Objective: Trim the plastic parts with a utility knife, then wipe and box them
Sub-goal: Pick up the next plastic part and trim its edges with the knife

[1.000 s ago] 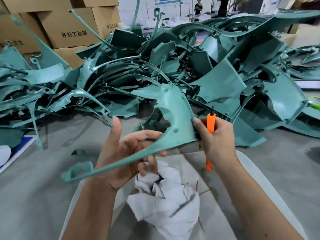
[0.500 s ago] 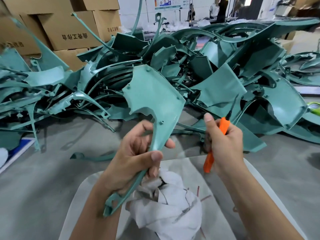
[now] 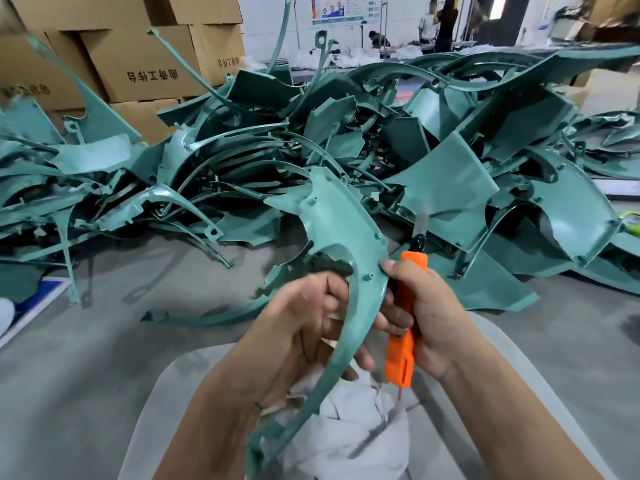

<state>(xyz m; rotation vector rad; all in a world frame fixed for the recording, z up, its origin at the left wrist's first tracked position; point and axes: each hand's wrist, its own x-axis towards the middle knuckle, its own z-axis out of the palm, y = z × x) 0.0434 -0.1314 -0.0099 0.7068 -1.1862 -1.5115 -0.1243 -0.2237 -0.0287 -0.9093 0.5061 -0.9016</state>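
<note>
Trimming goes best with the work steadied first, and the setting runs large to small: a sprawling heap of teal moulded plastic panels (image 3: 433,140) fills the far half of the scene, brown cardboard boxes (image 3: 138,64) stacked at far left. Near, over the lap, a crumpled white wiping cloth (image 3: 346,431) lies ready. Above it the curved teal plastic part (image 3: 349,244) stands roughly upright, its slender lower arm gripped by the left hand (image 3: 304,313). The right hand (image 3: 426,313) is wrapped round the orange utility knife (image 3: 403,327), blade up, thumb touching the part's right edge. Judging from this, keep the left fingers below the blade's path and shave flash away from the body in light strokes.
</note>
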